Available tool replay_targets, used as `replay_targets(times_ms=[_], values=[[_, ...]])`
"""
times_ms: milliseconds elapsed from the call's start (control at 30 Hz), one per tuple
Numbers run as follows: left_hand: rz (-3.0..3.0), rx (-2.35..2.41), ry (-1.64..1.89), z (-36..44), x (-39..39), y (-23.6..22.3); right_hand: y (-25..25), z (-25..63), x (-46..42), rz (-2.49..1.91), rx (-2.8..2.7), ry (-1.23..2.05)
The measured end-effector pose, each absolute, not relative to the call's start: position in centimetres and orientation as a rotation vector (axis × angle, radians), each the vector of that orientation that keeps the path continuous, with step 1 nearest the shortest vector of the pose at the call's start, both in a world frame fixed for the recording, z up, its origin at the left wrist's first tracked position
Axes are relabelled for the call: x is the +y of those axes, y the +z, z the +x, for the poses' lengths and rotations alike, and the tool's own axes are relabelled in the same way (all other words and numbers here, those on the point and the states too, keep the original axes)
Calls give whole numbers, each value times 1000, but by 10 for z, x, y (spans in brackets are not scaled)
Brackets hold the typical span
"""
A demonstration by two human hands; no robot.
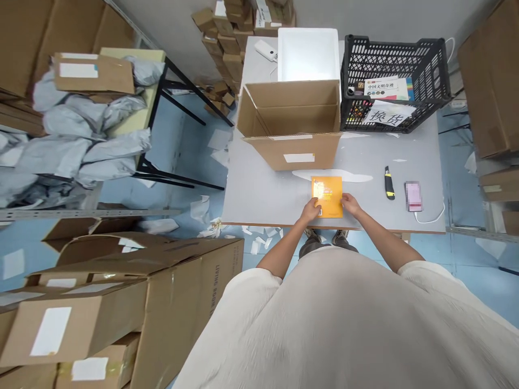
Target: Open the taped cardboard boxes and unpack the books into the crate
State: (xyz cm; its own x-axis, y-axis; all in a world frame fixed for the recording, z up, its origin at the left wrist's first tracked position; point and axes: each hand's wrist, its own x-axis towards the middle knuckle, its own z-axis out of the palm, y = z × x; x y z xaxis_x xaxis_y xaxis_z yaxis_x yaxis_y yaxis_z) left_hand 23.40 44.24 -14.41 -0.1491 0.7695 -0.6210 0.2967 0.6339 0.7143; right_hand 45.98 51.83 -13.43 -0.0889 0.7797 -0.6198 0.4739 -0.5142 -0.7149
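Note:
A thin orange book (329,195) is between my two hands, over the front part of the table. My left hand (310,210) grips its lower left corner, the thumb lying on the cover. My right hand (350,204) pinches the right edge; its fingertips are partly hidden. Just beyond the book stands an open cardboard box (294,148) with a white label on its front. To the right of my right hand lie a black and yellow utility knife (389,183) and a phone (413,195) with a white cable.
Behind the box is a white tray (308,40). A black plastic crate (397,54) holding books stands at the back right, a handwritten sheet on its front. Grey mailer bags (52,156) pile up at left. Stacked cartons (194,286) stand near my left side; paper scraps litter the floor.

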Motion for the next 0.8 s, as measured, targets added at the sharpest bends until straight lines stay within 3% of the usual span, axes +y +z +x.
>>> replay_targets(times_ms=[367, 800], values=[[935, 1659, 448, 230, 438, -144, -128, 444, 516, -2067, -1069, 1547], [941, 1613, 785, 219, 439, -117, -93, 364, 516, -1608, -1156, 1719]])
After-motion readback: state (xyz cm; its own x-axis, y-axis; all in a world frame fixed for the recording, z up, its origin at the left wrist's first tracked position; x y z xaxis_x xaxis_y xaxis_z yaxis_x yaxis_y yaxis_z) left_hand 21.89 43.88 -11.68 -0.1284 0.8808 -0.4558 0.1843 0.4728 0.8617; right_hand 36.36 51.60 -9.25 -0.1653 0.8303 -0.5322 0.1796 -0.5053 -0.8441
